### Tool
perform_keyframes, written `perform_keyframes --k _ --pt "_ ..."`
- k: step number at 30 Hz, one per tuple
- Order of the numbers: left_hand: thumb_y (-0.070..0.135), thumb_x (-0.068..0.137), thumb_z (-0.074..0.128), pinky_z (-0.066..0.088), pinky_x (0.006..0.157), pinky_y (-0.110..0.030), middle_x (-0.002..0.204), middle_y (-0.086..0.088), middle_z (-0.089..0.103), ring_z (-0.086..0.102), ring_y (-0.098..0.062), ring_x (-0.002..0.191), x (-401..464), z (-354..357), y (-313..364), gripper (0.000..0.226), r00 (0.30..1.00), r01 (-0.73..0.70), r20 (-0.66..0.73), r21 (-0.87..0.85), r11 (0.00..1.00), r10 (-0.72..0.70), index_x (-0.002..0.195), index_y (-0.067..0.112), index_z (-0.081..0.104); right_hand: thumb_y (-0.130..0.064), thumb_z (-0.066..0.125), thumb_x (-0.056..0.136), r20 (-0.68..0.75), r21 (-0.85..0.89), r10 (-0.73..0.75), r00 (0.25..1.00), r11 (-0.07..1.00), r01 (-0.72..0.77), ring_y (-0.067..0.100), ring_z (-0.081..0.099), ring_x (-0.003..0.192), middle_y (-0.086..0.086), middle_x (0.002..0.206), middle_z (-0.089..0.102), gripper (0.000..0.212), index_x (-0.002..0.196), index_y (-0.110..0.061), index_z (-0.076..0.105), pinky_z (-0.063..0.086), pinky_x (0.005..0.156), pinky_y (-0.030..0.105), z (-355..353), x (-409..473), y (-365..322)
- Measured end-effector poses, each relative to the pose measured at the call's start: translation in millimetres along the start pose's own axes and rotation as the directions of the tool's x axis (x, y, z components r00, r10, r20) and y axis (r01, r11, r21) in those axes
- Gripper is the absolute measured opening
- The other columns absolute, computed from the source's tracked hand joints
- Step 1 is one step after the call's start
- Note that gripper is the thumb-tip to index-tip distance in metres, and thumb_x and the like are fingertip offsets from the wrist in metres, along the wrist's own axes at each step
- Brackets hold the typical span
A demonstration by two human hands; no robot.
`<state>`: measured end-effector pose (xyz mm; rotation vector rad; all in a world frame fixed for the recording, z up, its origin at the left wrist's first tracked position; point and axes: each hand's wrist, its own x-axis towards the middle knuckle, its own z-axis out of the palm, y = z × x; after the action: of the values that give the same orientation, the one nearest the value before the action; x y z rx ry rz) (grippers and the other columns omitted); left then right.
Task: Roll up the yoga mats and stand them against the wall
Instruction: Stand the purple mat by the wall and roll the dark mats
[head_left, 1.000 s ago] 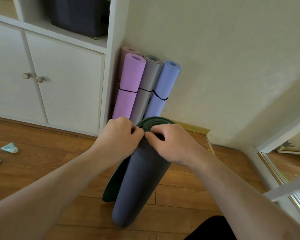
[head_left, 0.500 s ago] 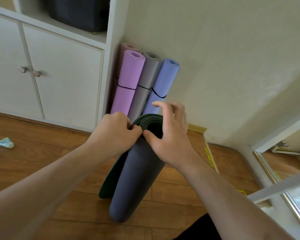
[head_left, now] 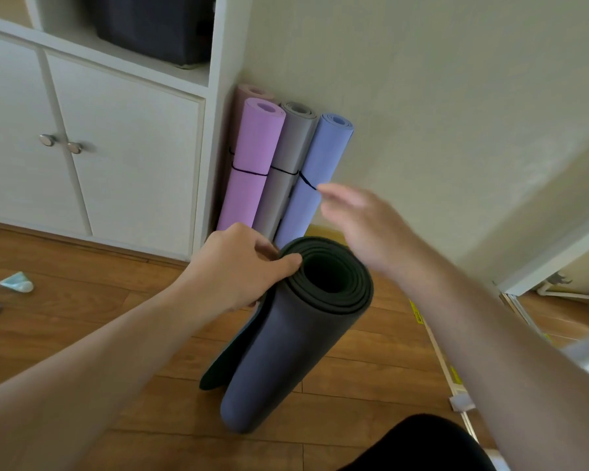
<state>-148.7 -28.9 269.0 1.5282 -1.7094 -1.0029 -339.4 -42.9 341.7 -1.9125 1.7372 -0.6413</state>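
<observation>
A rolled dark grey-blue yoga mat [head_left: 286, 341] with a green inner side stands on end on the wooden floor, its loose flap trailing at the lower left. My left hand [head_left: 238, 270] pinches the top rim of the roll, thumb on the coil's edge. Above and to the right of the roll, my right hand [head_left: 361, 222] hovers with fingers straight, touching nothing. Against the wall stand a purple mat [head_left: 252, 164], a grey mat [head_left: 288, 164] and a blue mat [head_left: 313, 175], each bound by a black band. A pink mat [head_left: 249, 91] peeks out behind them.
A white cabinet [head_left: 130, 158] with two knobs stands left of the mats, a dark bin [head_left: 157, 25] on its shelf. Small light-blue and grey items [head_left: 16, 283] lie on the floor at left. A white frame [head_left: 555, 253] and floor rail run along the right.
My right hand has let go of the roll's top and lifted up and to the right. The left hand keeps its grip on the rim.
</observation>
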Motion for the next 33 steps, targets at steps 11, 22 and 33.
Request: perform_keyframes --k 11,22,33 --pt "0.061 0.089 0.069 0.066 0.062 -0.042 0.073 -0.002 0.076 0.073 -0.017 0.057 2 -4 -13 0.037 0.998 -0.022 -0.062 0.039 0.999 0.024 0.089 0.025 0.078 -0.043 0.031 0.108 0.162 -0.383 0.03 0.986 0.923 0.035 0.028 0.059 0.103 -0.001 0.099 0.062 0.035 0.094 -0.026 0.059 0.047 0.085 0.046 54 19 1" --pt "0.063 0.09 0.067 0.065 0.068 -0.038 0.072 0.008 0.075 0.071 -0.012 0.065 4 1 -18 0.037 0.992 -0.062 -0.101 0.097 0.993 0.072 0.089 0.028 0.08 -0.04 0.039 0.109 0.02 -0.334 -0.042 0.999 0.941 0.047 0.028 0.06 0.09 0.002 0.092 0.062 0.031 0.086 -0.024 0.053 0.047 0.073 0.043 57 15 18" --pt "0.065 0.097 0.057 0.062 0.066 -0.039 0.072 0.007 0.074 0.069 -0.012 0.065 3 -3 -23 0.042 0.987 -0.131 -0.08 0.125 0.983 0.142 0.086 0.029 0.077 -0.078 0.073 0.066 0.251 -0.468 -0.042 0.967 0.869 0.159 0.018 0.021 0.149 -0.014 0.156 0.019 0.12 0.162 -0.048 0.008 0.045 0.111 0.051 46 -24 21"
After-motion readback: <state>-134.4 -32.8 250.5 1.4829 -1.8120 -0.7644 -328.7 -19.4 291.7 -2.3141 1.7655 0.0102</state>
